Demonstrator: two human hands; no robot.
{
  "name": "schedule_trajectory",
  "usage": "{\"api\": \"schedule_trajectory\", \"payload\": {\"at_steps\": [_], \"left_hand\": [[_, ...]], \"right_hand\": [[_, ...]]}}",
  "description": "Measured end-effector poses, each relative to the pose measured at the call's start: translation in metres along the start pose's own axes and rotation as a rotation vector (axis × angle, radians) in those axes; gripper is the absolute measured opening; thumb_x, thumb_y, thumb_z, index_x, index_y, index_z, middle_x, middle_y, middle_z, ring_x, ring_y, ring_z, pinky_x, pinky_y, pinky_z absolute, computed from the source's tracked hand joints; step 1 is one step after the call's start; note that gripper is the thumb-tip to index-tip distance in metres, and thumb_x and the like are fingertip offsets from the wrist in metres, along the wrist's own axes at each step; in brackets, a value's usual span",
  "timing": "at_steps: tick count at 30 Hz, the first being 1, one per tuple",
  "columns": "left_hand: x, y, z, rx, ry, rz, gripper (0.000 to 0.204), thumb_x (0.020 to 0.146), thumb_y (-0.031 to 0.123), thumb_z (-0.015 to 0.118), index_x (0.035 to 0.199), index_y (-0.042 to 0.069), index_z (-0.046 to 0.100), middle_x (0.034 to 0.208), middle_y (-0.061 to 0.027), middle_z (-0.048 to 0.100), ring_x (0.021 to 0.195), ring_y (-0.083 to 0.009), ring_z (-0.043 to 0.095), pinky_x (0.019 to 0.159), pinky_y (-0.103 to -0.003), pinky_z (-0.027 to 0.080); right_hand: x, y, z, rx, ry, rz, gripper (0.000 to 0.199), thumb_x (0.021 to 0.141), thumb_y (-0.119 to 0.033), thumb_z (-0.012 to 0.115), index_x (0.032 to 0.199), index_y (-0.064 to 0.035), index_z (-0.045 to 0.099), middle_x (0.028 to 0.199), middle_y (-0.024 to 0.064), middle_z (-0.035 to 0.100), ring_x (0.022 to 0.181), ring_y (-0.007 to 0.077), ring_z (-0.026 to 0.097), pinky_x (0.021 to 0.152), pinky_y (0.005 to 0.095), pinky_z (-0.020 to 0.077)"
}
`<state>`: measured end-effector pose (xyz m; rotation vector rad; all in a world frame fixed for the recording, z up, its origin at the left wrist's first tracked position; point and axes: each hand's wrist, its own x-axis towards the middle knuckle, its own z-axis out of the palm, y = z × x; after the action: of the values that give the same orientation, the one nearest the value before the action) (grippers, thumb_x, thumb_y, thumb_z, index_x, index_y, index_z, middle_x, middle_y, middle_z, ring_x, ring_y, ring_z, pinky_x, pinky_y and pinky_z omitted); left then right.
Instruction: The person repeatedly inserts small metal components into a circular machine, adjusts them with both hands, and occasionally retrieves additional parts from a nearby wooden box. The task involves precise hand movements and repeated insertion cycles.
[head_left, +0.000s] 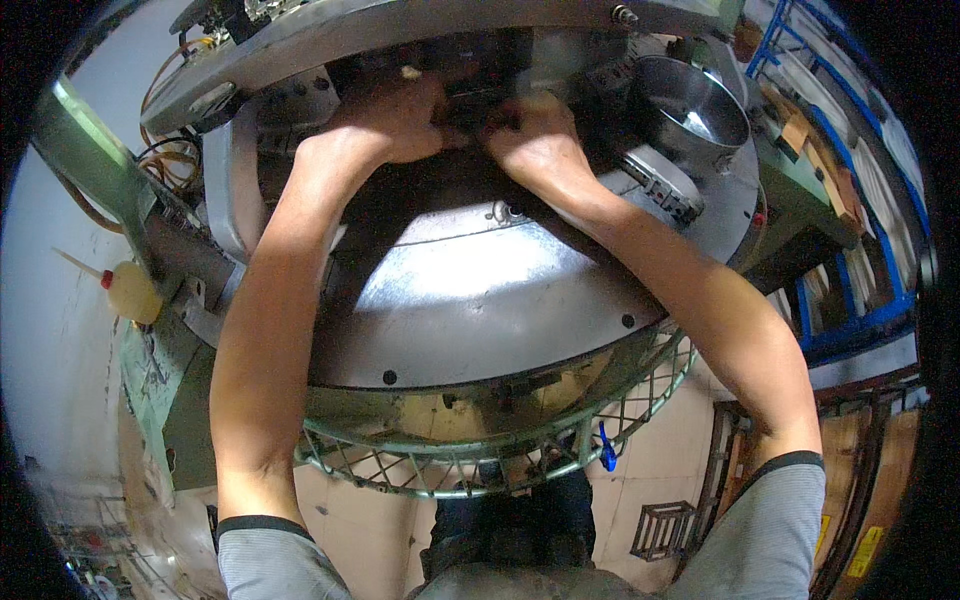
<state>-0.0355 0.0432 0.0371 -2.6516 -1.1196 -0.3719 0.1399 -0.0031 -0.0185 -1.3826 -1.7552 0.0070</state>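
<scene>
Both my arms reach forward over a broad, curved metal machine plate into a dark gap under a heavy metal beam. My left hand is closed, its fingers curled inward in the shadow. Close beside it, my right hand is also closed, with its thumb and fingertips drawn together toward the left hand. Whatever the fingers of either hand grip is too dark to make out. Between my forearms, a small metal fitting sits on the plate, behind a bright patch of light.
A round steel pan stands right of my right hand, near a metal block. Far left is a yellowish squeeze bottle with a red collar. A green lattice guard curves along the front. A blue rack stands right.
</scene>
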Motion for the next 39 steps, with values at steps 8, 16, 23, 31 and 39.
{"api": "schedule_trajectory", "payload": {"at_steps": [8, 16, 23, 31, 39], "left_hand": [[0.009, -0.013, -0.011, 0.391, 0.246, 0.006, 0.048, 0.072, 0.023, 0.075, 0.117, 0.011, 0.065, 0.114, -0.0202, 0.066, 0.111, -0.0374, 0.06, 0.099, -0.045, 0.048], [0.021, -0.042, -0.01, 0.596, 0.097, -0.042, 0.062, 0.079, 0.039, 0.071, 0.131, 0.011, 0.054, 0.136, -0.019, 0.053, 0.127, -0.0388, 0.048, 0.108, -0.049, 0.039], [0.019, -0.041, -0.021, 0.688, 0.099, 0.006, 0.069, 0.079, 0.04, 0.072, 0.137, 0.012, 0.048, 0.142, -0.0173, 0.048, 0.13, -0.0381, 0.046, 0.11, -0.05, 0.037], [0.014, -0.029, -0.037, 0.667, 0.027, 0.026, 0.069, 0.08, 0.039, 0.071, 0.139, 0.012, 0.046, 0.142, -0.0173, 0.048, 0.131, -0.038, 0.045, 0.111, -0.049, 0.036], [0.01, -0.016, -0.049, 0.698, -0.049, 0.013, 0.068, 0.081, 0.037, 0.068, 0.14, 0.013, 0.045, 0.142, -0.0173, 0.048, 0.131, -0.0381, 0.045, 0.112, -0.048, 0.036]], "right_hand": [[0.036, 0.018, 0.04, -0.054, 0.215, 0.125, 0.028, 0.07, -0.023, 0.073, 0.08, 0.002, 0.068, 0.084, 0.025, 0.066, 0.082, 0.0442, 0.063, 0.077, 0.051, 0.052], [0.067, 0.037, 0.078, -0.281, 0.639, -0.095, 0.02, 0.08, -0.028, 0.068, 0.08, -0.0084, 0.073, 0.078, 0.0172, 0.069, 0.073, 0.0369, 0.068, 0.063, 0.0438, 0.0537], [0.058, 0.019, 0.052, -0.081, 0.596, -0.132, 0.015, 0.08, -0.021, 0.068, 0.08, -0.0072, 0.072, 0.082, 0.0152, 0.07, 0.076, 0.0355, 0.068, 0.067, 0.0447, 0.0552], [0.086, 0.003, 0.042, -0.341, 0.294, -0.058, 0.035, 0.092, -0.03, 0.051, 0.115, -0.0082, 0.066, 0.118, 0.0176, 0.065, 0.101, 0.0364, 0.064, 0.091, 0.0503, 0.0459], [0.091, -0.009, 0.041, 1.233, 0.295, 0.4, 0.02, 0.089, -0.009, 0.054, 0.109, -0.0053, 0.057, 0.092, 0.0094, 0.063, 0.077, 0.0193, 0.06, 0.059, 0.0338, 0.0481]]}}
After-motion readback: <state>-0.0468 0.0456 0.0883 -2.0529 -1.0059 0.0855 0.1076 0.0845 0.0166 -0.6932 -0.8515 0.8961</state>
